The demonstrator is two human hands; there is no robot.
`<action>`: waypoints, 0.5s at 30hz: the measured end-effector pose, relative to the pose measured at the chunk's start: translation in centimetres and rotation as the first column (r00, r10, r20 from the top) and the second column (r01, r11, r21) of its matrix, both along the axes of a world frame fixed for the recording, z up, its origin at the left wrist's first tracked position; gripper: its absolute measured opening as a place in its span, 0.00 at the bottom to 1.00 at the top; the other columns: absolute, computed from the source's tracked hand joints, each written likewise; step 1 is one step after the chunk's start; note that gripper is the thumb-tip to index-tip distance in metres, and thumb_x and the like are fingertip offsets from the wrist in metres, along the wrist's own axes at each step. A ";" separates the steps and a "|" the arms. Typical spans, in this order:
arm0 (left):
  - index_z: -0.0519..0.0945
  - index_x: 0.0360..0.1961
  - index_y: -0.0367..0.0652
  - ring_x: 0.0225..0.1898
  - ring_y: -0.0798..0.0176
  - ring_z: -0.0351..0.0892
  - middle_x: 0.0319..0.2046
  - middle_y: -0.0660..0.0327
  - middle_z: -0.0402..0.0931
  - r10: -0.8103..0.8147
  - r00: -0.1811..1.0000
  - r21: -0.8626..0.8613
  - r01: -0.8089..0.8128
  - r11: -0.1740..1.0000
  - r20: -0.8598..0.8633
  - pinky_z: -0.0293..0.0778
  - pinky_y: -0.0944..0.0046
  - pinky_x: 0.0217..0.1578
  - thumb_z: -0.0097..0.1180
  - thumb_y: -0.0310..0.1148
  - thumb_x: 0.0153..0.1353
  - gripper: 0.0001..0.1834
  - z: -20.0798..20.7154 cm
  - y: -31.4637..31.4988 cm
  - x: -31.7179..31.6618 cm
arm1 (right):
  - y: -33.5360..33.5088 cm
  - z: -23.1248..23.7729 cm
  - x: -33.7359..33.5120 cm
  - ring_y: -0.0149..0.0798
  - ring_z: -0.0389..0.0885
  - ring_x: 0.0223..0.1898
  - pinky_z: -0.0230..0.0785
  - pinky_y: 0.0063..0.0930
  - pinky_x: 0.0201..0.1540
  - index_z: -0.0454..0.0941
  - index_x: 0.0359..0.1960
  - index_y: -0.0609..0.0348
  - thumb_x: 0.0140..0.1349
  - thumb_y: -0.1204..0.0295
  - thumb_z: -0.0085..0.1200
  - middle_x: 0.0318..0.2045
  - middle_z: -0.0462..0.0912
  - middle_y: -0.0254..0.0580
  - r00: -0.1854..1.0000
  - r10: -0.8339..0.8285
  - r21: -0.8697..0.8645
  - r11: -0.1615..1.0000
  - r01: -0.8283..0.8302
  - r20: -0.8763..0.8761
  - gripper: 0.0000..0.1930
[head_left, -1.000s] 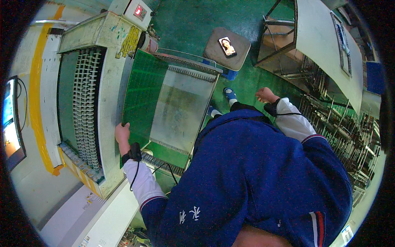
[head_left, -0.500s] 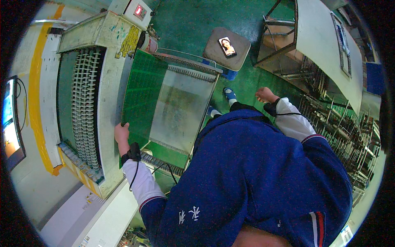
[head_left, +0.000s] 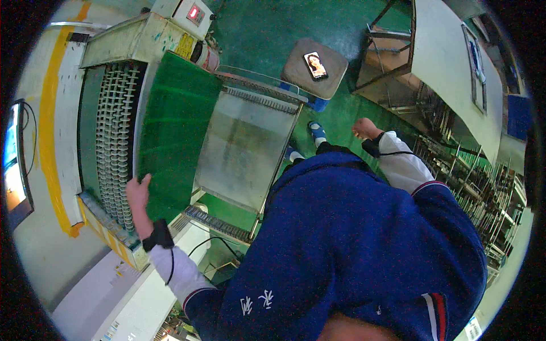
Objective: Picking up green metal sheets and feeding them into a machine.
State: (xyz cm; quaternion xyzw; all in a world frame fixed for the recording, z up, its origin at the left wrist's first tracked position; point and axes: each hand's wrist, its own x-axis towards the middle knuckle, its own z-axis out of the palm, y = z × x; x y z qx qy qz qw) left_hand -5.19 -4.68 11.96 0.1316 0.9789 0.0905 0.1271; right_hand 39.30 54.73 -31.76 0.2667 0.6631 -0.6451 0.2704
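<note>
My left hand (head_left: 138,193) grips the near left part of a large thin green panel (head_left: 176,116), its thumb lying on top. The panel is tilted and its left edge lies along the opening of a roller machine (head_left: 142,42). White ring-like rollers (head_left: 116,142) stand in rows just left of that edge. To the panel's right is a slotted rack (head_left: 196,213) holding a greyish translucent sheet (head_left: 244,148). My right hand (head_left: 365,128) hangs in the air beside my body, fingers curled, with nothing visible in it.
A phone (head_left: 315,66) with a lit screen lies on a brown stool (head_left: 335,59) ahead. Metal racks (head_left: 472,187) crowd the right side, below a white cabinet (head_left: 449,62). A monitor (head_left: 16,165) is at the far left. A control box (head_left: 192,16) sits atop the machine.
My left hand has moved left with the green panel, bringing its edge to the rollers. More of the sheet and rack behind shows. My right hand has hardly moved.
</note>
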 end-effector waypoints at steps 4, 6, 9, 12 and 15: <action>0.74 0.35 0.34 0.28 0.62 0.73 0.28 0.55 0.75 0.158 0.986 0.057 -0.155 0.986 -0.058 0.67 0.63 0.31 0.55 0.37 0.50 0.17 8.4 -1.0 2.7 | -2.3 4.4 -3.7 0.31 0.67 0.10 0.55 0.26 0.09 0.70 0.17 0.57 0.49 0.65 0.49 0.13 0.71 0.32 0.999 -0.023 0.178 0.984 0.028 -0.028 0.10; 0.72 0.41 0.33 0.32 0.63 0.72 0.35 0.57 0.73 0.239 0.968 0.279 -0.209 0.937 -0.077 0.68 0.64 0.33 0.53 0.35 0.52 0.18 12.6 -1.3 5.2 | -3.9 8.2 -6.0 0.31 0.67 0.10 0.55 0.26 0.09 0.70 0.17 0.57 0.49 0.63 0.49 0.12 0.71 0.33 0.988 -0.147 0.155 0.978 0.138 0.051 0.11; 0.68 0.45 0.33 0.36 0.62 0.72 0.40 0.56 0.70 0.534 0.834 0.659 -0.479 0.580 0.136 0.70 0.63 0.36 0.52 0.34 0.53 0.20 15.2 -4.0 7.8 | -2.4 5.5 -7.0 0.38 0.71 0.15 0.60 0.31 0.15 0.72 0.16 0.56 0.44 0.63 0.50 0.13 0.72 0.39 0.974 -0.185 -0.074 0.978 0.195 0.129 0.10; 0.67 0.46 0.30 0.39 0.60 0.71 0.41 0.53 0.69 0.679 0.721 0.772 -0.508 0.383 0.137 0.70 0.60 0.39 0.54 0.37 0.53 0.24 14.6 -8.9 11.3 | -1.7 4.8 -8.7 0.42 0.71 0.16 0.62 0.34 0.17 0.73 0.15 0.57 0.43 0.64 0.49 0.12 0.71 0.40 0.991 0.120 0.112 0.987 -0.114 -0.050 0.10; 0.66 0.47 0.31 0.44 0.56 0.68 0.45 0.52 0.68 0.642 0.681 0.883 -0.469 0.015 0.351 0.68 0.53 0.42 0.54 0.43 0.51 0.29 9.5 -8.8 14.0 | -1.3 4.0 -10.4 0.42 0.70 0.15 0.62 0.33 0.16 0.71 0.14 0.57 0.43 0.64 0.48 0.10 0.67 0.39 0.390 0.895 0.954 0.279 -0.110 -0.217 0.10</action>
